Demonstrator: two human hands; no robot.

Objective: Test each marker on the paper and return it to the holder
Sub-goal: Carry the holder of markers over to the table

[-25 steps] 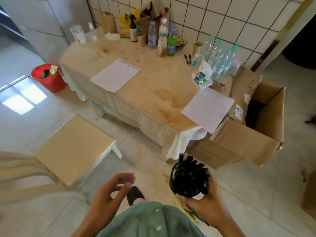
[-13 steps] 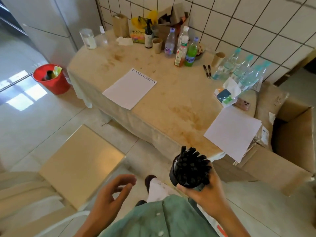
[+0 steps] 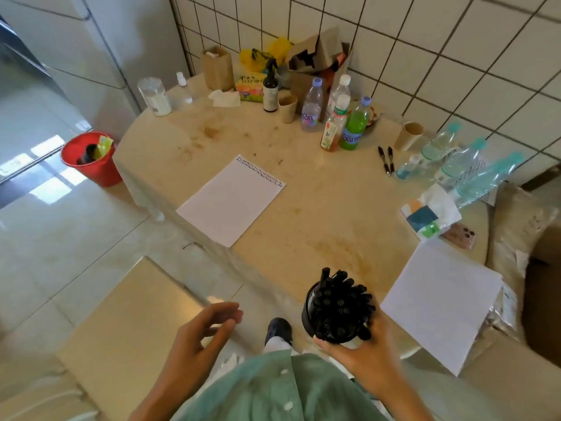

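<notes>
Head view, near to far, with places given relative to the table (image 3: pixel 318 208). Nearest the camera, the right hand (image 3: pixel 361 350) grasps the base of a black holder (image 3: pixel 315 317) from below, fingers curled round it; the holder is packed with black markers (image 3: pixel 340 302), caps up, and is held above the table's near edge. The left hand (image 3: pixel 200 332) is released, fingers loosely spread and holding nothing, in the air on the near side of the table, above the floor and a pale stool (image 3: pixel 127 323). A green shirt (image 3: pixel 273 390) fills the bottom edge of the view.

On the table's near right edge lies a blank sheet (image 3: pixel 440 302), partly overhanging. Toward the table's left middle lies the paper (image 3: pixel 230 200), with a row of dark squiggles along its far edge. At the right side of the table rest a packet (image 3: pixel 425 218) and a phone (image 3: pixel 460 235). Farther back lie two black pens (image 3: pixel 386 161) side by side, just beside a paper cup (image 3: pixel 409 135) and a cluster of clear water bottles (image 3: pixel 461 165). Along the table's far edge, against the tiled wall (image 3: pixel 425 56), stand assorted bottles (image 3: pixel 337 117), a glass jar (image 3: pixel 154 97) and a brown paper bag (image 3: pixel 217 68). Left of the table, on the floor, stands a red bucket (image 3: pixel 91 159).
</notes>
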